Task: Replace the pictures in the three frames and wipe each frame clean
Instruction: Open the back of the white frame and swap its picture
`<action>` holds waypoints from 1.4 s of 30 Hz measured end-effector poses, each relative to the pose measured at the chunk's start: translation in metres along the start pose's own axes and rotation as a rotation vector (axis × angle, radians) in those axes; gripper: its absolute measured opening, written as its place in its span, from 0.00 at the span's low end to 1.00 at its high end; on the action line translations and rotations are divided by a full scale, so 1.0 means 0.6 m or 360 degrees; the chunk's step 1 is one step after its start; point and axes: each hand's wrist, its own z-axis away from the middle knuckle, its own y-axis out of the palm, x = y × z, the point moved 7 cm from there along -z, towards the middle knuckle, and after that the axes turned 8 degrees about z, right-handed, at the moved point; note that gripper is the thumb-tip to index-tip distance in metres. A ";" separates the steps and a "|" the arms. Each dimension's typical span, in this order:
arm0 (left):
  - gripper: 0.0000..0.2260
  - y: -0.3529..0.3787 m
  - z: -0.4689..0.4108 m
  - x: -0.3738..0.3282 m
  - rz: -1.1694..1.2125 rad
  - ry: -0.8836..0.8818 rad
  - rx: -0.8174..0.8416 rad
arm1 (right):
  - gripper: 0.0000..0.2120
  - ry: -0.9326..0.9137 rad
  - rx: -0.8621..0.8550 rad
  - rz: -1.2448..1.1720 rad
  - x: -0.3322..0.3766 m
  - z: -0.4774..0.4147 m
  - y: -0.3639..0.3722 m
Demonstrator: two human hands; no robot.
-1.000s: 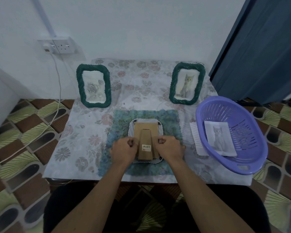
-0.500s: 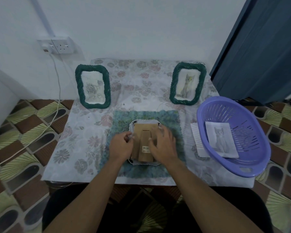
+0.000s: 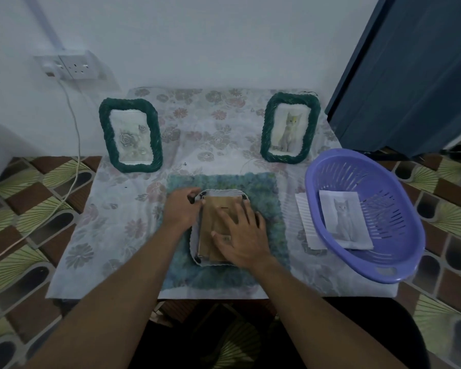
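A white picture frame (image 3: 221,194) lies face down on a blue-green cloth (image 3: 266,187) at the table's front middle, its brown cardboard back (image 3: 218,209) up. My right hand (image 3: 241,234) lies flat on that back with its fingers spread. My left hand (image 3: 181,207) is at the frame's upper left corner, fingers curled at a small dark clip there. Two green rope-edged frames stand at the back: one with a rose picture (image 3: 130,135) on the left, one with a cat picture (image 3: 289,127) on the right.
A purple plastic basket (image 3: 399,251) at the table's right edge holds a loose cat print (image 3: 343,219). Another sheet of paper (image 3: 305,222) lies beside it on the flowered tablecloth (image 3: 112,222). A wall socket (image 3: 76,66) with a white cable hangs at the left.
My right hand opened from the frame's right side and spread flat on the cardboard back. My left hand slid from the frame's left side up to its top left corner.
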 end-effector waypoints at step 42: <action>0.09 0.018 -0.005 0.018 -0.0162 0.0376 0.0148 | 0.40 -0.0012 0.0049 0.0116 0.005 -0.004 0.011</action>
